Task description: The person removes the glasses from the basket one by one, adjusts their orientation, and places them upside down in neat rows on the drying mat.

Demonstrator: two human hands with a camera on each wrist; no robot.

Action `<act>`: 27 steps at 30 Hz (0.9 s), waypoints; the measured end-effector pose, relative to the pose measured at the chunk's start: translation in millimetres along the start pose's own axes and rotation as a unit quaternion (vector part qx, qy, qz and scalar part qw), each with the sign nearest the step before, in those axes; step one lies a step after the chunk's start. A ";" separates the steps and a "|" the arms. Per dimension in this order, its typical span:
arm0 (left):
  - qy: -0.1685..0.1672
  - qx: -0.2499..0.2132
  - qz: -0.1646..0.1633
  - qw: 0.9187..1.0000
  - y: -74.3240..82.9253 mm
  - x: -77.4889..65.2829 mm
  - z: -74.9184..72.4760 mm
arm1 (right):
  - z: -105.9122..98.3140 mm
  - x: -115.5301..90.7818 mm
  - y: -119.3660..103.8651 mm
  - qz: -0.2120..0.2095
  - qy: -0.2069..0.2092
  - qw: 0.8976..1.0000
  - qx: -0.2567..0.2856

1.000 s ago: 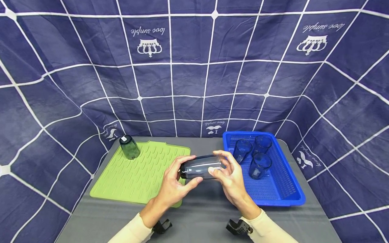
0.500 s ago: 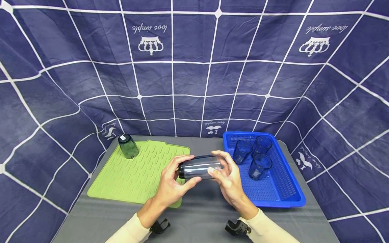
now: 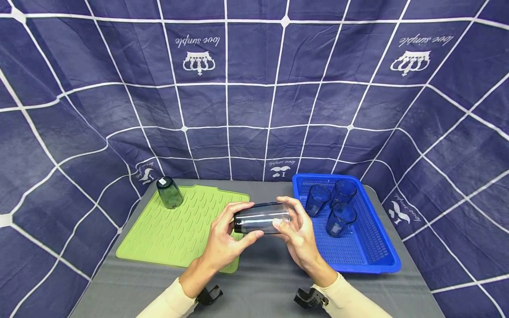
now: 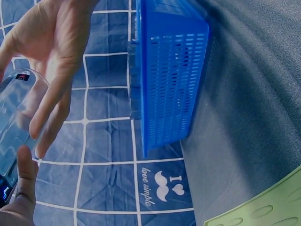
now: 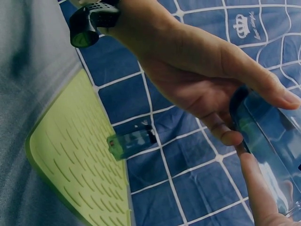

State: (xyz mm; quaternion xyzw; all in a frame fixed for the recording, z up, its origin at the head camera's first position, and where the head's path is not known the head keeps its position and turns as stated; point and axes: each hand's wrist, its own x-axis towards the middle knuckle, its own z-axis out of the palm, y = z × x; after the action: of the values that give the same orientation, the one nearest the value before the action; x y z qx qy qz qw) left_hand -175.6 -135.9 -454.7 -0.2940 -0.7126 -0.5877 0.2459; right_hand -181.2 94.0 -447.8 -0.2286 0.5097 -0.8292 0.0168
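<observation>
Between both hands a clear, bluish-grey drinking glass [image 3: 260, 218] lies sideways in the air above the table. Its dark, thick base points left, where my left hand [image 3: 225, 236] holds it with thumb below and fingers above. The right hand [image 3: 301, 236] grips the other end, thumb across the near side. A small dark label [image 4: 22, 77] shows on the glass in the left wrist view. Another glass [image 3: 169, 193] stands upside down at the back left of the green drying mat [image 3: 175, 238].
On the right sits a blue perforated basket [image 3: 374, 229] with three glasses standing in it, one being the front glass [image 3: 340, 219]. A grey cloth [image 3: 262, 282] covers the table. Blue gridded curtains [image 3: 250, 106] enclose the back and sides.
The held glass and both hands have shifted very slightly left since a second ago. The grips look the same, and the mat, basket and other glasses have stayed in place.
</observation>
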 end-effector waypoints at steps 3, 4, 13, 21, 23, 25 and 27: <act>0.000 0.002 0.000 1.000 0.7 0.7 0.2 | -0.4 -0.1 -0.3 -0.004 -0.003 1.000 0.004; 0.000 0.003 0.001 1.000 0.8 1.0 0.4 | -0.4 -0.1 -0.5 -0.005 -0.004 1.000 0.004; -0.001 0.014 0.011 1.000 2.5 3.6 1.3 | -1.1 -0.2 -3.7 -0.004 -0.008 1.000 -0.002; 0.000 0.009 0.022 1.000 5.0 5.2 0.6 | -0.5 0.1 -4.8 -0.015 -0.013 1.000 -0.010; 0.001 0.006 0.022 1.000 5.7 5.4 0.4 | -0.1 0.2 -5.3 -0.017 -0.012 1.000 -0.015; 0.001 0.005 0.022 1.000 6.3 5.6 -0.1 | 0.4 0.3 -5.7 -0.017 -0.009 1.000 -0.019; 0.000 0.003 0.021 1.000 7.2 5.8 -0.7 | 0.6 0.7 -5.8 -0.020 -0.007 0.999 -0.027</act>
State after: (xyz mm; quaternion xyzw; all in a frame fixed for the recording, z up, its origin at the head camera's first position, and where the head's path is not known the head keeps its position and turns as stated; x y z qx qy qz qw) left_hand -174.6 -134.9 -445.5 -0.3081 -0.7081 -0.5800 0.2593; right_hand -180.3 96.2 -442.3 -0.2449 0.5269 -0.8139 -0.0019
